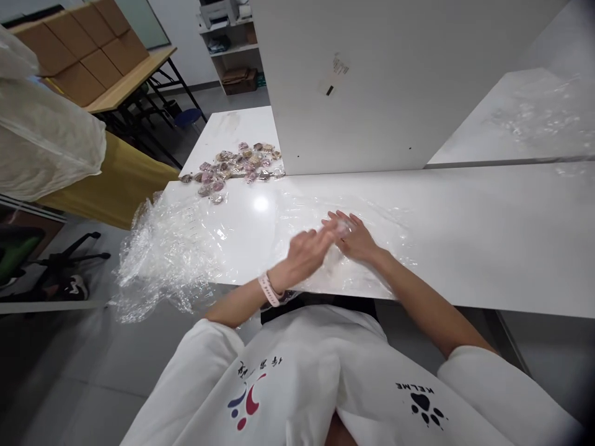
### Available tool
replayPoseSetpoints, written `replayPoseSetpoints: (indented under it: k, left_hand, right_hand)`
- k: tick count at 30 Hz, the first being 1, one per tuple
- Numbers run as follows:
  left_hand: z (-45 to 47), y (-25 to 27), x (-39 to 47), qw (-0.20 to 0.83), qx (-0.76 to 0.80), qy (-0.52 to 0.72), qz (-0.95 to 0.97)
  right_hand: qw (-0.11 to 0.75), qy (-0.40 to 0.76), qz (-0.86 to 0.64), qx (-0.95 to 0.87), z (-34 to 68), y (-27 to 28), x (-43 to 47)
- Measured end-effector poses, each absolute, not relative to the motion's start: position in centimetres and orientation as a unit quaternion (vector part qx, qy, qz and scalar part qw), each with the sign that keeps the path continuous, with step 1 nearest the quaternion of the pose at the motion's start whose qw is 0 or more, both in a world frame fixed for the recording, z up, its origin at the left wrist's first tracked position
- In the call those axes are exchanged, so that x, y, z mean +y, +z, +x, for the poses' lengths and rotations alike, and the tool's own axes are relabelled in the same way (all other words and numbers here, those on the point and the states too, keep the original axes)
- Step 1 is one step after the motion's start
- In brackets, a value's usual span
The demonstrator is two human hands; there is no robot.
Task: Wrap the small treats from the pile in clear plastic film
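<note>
A sheet of clear plastic film (390, 226) lies spread on the white table in front of me. My right hand (357, 240) rests on this film, its fingers stretched out and a little apart. My left hand (307, 253), with a pink band (269, 290) on its wrist, is curled closed above the film. Its fingertips reach across to the fingers of my right hand. A small pale, shiny thing (344, 228) shows between the two hands, blurred. What the left fingers grip cannot be made out.
Crumpled clear plastic (162, 254) hangs over the table's left end. Several small wrapped pieces (237, 166) lie behind it. A tall white panel (362, 93) stands along the back of the white table (488, 241). More clear plastic (539, 118) lies beyond, at right.
</note>
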State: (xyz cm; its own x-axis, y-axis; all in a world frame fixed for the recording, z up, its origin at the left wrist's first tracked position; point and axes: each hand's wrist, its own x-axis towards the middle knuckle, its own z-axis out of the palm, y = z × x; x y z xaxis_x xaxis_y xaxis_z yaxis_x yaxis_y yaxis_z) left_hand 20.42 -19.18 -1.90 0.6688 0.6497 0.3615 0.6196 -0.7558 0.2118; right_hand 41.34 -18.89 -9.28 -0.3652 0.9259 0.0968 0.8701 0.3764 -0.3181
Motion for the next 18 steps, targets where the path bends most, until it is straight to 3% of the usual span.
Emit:
replayPoseSetpoints:
  k: [4,9,14,18]
  left_hand:
    - [21.0,-5.7,-23.7,0.048,0.297,0.104,0.948]
    - [18.1,-6.3,-22.1,0.125,0.220,0.084,0.964]
    - [17.0,-5.7,-20.7,0.173,0.203,0.051,0.962]
    - [16.2,-4.3,-21.2,0.202,0.224,0.058,0.952]
  right_hand:
    - [0.197,0.162,-0.543,-0.800,43.0,-8.7,-18.2]
    - [0.300,0.199,-0.545,-0.757,44.3,-6.9,-20.5]
    - [0.237,0.180,-0.476,-0.828,42.8,-7.1,-24.1]
    - [0.243,0.107,-0.512,-0.817,42.6,-6.5,-27.2]
